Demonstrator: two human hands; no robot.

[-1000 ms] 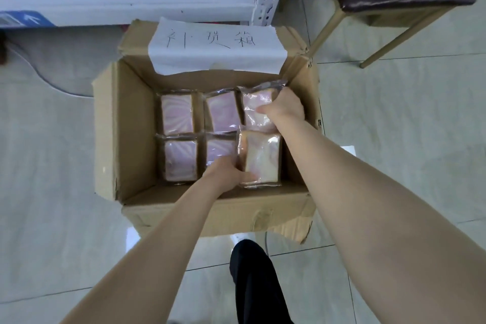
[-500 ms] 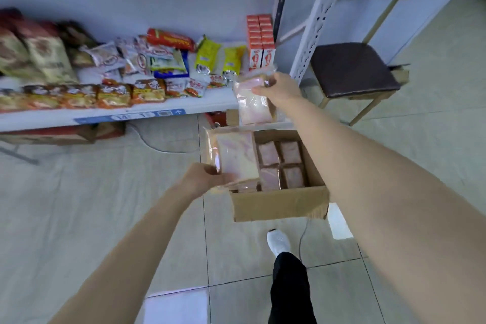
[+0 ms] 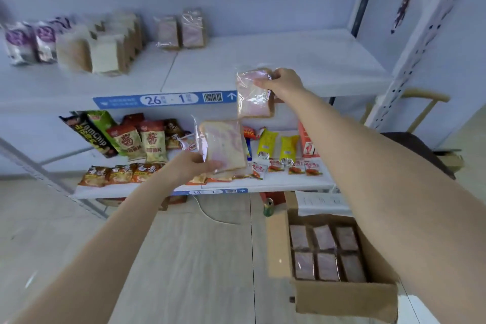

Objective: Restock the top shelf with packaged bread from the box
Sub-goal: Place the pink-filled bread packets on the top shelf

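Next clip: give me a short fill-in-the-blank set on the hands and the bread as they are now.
The right hand holds one bread pack up by the front edge of the ____ shelf. The left hand holds a second pack, so ____ hands are full. The cardboard box on the floor shows ____ packs in its upper layer.
Missing: top; both; six.

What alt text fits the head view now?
The right hand holds a bread pack up at the top shelf; the left hand holds a second pack lower. Two similar packs stand at the shelf's back; the floor box holds more.
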